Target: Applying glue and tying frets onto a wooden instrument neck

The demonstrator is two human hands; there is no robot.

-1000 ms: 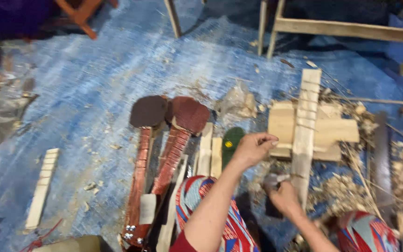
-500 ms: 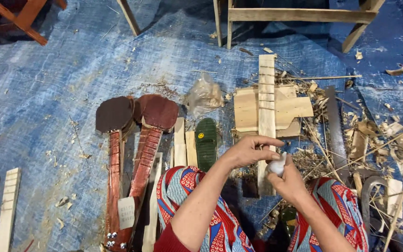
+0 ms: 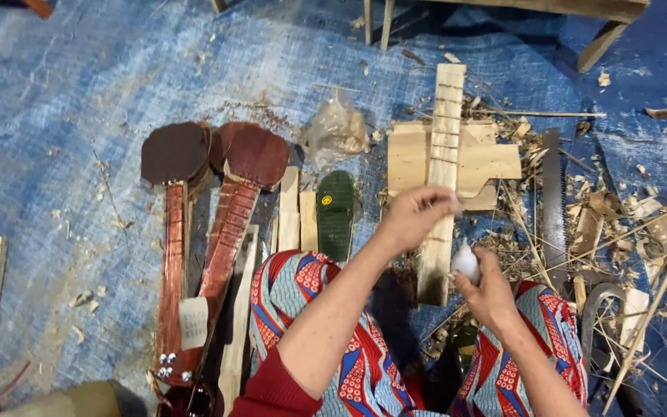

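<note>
Here my left hand (image 3: 414, 218) pinched the long notched pale wooden strip (image 3: 440, 177), while my right hand (image 3: 486, 287), just beside that strip, gripped a small white bottle (image 3: 465, 262).

We see left hand (image 3: 414, 218) pinching over the notched wooden strip (image 3: 440, 177); right hand (image 3: 486, 287) gripping a small white bottle (image 3: 465, 262); handsaw (image 3: 554, 202) just right; shavings around.

Evenly lit, soft diffuse light, no glare. Shadows faint and short, darkest between the knees and under the wooden frame (image 3: 534, 9) at top. Sharp in the centre; slight motion blur on the left hand (image 3: 414, 218). Mild wide-angle stretch at the edges, blue tarp (image 3: 63, 93) softer toward the corners.
</note>
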